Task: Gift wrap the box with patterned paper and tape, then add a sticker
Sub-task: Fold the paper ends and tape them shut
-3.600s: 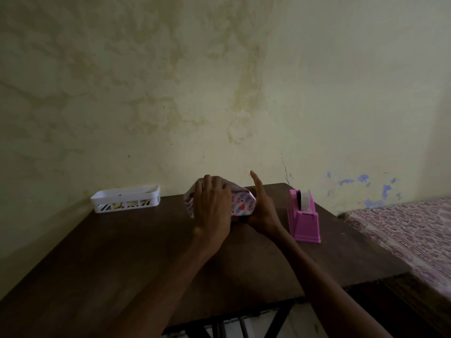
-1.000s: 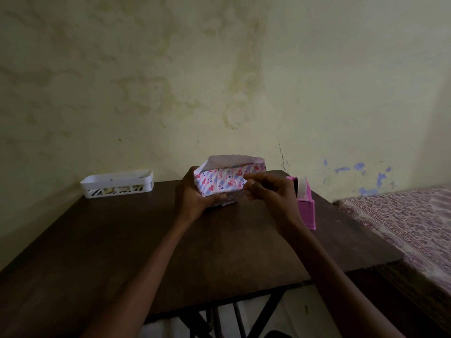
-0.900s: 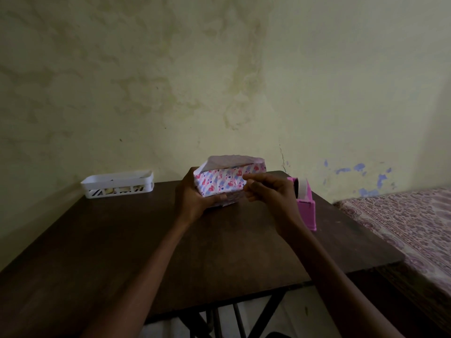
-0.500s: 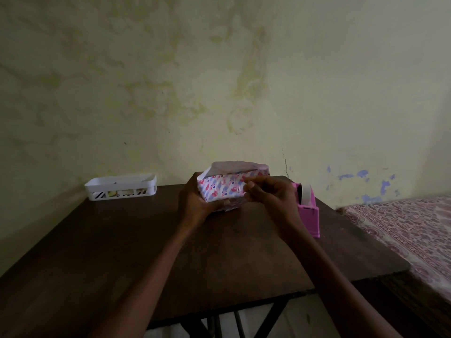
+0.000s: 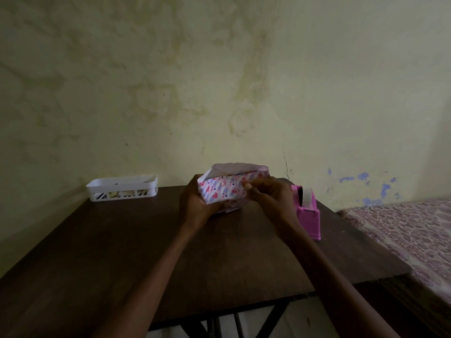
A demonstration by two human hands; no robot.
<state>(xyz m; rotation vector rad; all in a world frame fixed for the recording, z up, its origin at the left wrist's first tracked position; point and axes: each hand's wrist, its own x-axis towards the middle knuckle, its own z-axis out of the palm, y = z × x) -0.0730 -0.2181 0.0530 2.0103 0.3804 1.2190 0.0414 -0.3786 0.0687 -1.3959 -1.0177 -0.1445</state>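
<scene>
The box in heart-patterned paper (image 5: pixel 223 191) is lifted a little above the dark table (image 5: pixel 146 252), tilted with its open paper end up. My left hand (image 5: pixel 195 206) grips its left side from below. My right hand (image 5: pixel 266 196) has fingers curled at the box's right upper edge, thumb and forefinger pinched together on the paper there; whether a piece of tape is between them I cannot tell. The pink tape dispenser (image 5: pixel 308 211) with its tape roll stands just right of my right hand.
A white slotted plastic tray (image 5: pixel 122 187) with small items inside sits at the table's back left by the wall. A bed with a patterned cover (image 5: pixel 410 237) adjoins the table's right side. The yellowish wall is close behind the table.
Earlier both hands pressed the wrapped box down on the table. Since then the box has been raised and tilted, and my right hand has closed in on its right upper edge.
</scene>
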